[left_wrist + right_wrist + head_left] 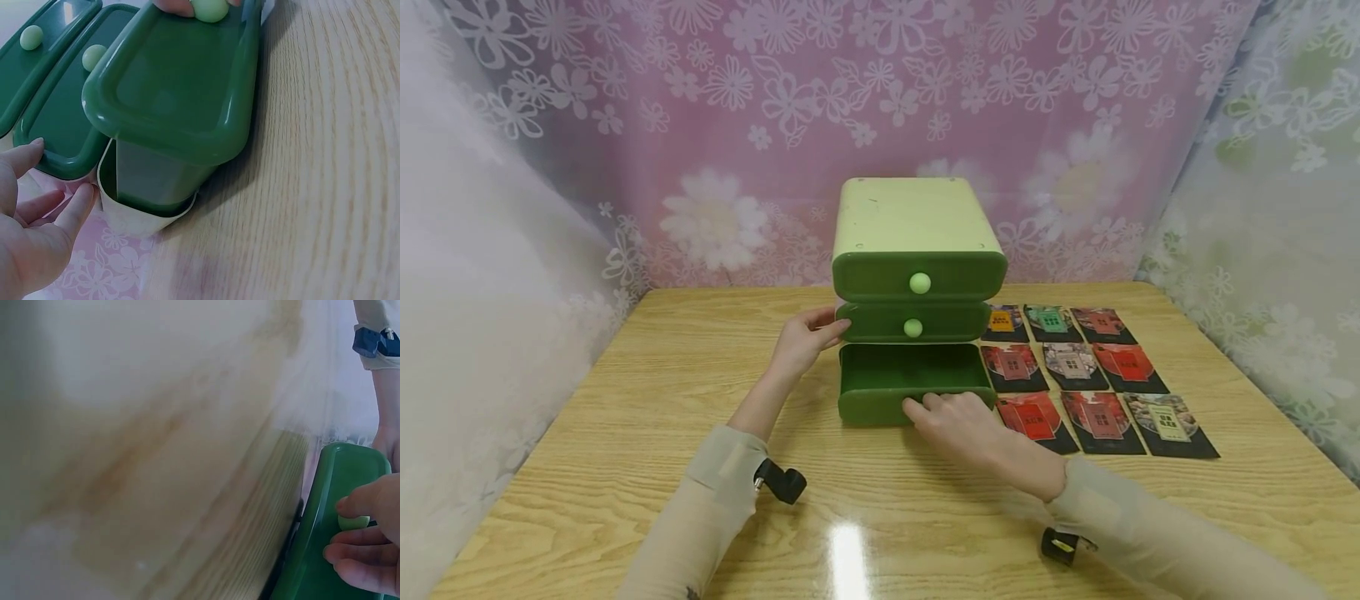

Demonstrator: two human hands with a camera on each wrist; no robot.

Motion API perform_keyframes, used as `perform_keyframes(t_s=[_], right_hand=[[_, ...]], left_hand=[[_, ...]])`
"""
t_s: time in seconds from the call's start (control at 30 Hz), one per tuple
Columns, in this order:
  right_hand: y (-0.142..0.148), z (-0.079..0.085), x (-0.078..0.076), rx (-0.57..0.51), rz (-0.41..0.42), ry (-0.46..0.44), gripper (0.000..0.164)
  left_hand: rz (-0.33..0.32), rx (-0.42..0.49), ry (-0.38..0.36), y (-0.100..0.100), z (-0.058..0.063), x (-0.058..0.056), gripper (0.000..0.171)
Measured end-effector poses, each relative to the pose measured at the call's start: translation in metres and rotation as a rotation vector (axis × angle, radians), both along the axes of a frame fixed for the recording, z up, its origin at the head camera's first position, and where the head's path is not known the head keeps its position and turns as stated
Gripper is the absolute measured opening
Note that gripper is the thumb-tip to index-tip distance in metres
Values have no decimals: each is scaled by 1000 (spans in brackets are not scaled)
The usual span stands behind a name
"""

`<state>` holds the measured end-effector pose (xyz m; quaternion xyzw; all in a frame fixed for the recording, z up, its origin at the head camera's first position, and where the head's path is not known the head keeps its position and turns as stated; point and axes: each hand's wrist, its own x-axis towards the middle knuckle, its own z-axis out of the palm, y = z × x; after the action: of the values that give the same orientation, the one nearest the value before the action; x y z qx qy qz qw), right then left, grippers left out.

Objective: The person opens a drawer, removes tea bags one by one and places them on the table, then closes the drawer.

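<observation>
A small cabinet [917, 212] with a cream shell and three green drawers stands mid-table. Its bottom drawer [872, 408] is pulled out, and the part of its inside that shows is bare. My right hand [958, 427] pinches that drawer's pale green knob [210, 9] between thumb and fingers. My left hand [801, 340] rests at the cabinet's left side, thumb on the front edge of the middle drawer [880, 323] and fairly straight fingers along the side. The top drawer [872, 277] is closed.
Several flat packets [1101, 415] with dark, red and green prints lie in three rows right of the cabinet. The wooden table [647, 433] backs onto a pink flowered cloth [790, 108]. Pale cloths hang at both sides.
</observation>
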<state>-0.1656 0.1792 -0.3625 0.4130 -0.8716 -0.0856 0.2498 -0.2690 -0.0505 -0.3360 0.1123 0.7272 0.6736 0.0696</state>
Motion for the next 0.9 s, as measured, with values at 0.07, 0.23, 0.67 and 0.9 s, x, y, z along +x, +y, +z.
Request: perform_keyframes(t_s=[0.07, 0.23, 0.67, 0.9], right_hand=[[0, -1, -2, 2, -5, -6, 10], [1, -3, -7, -5, -9, -3, 10], [2, -5, -19, -54, -25, -34, 10], [2, -4, -23, -52, -42, -73, 11]], left_hand=[[-5, -4, -3, 1, 5, 4, 50], [-6, -14, 4, 2, 9, 8, 48], [25, -17, 28, 1, -9, -5, 51], [24, -21, 31, 1, -9, -5, 50]])
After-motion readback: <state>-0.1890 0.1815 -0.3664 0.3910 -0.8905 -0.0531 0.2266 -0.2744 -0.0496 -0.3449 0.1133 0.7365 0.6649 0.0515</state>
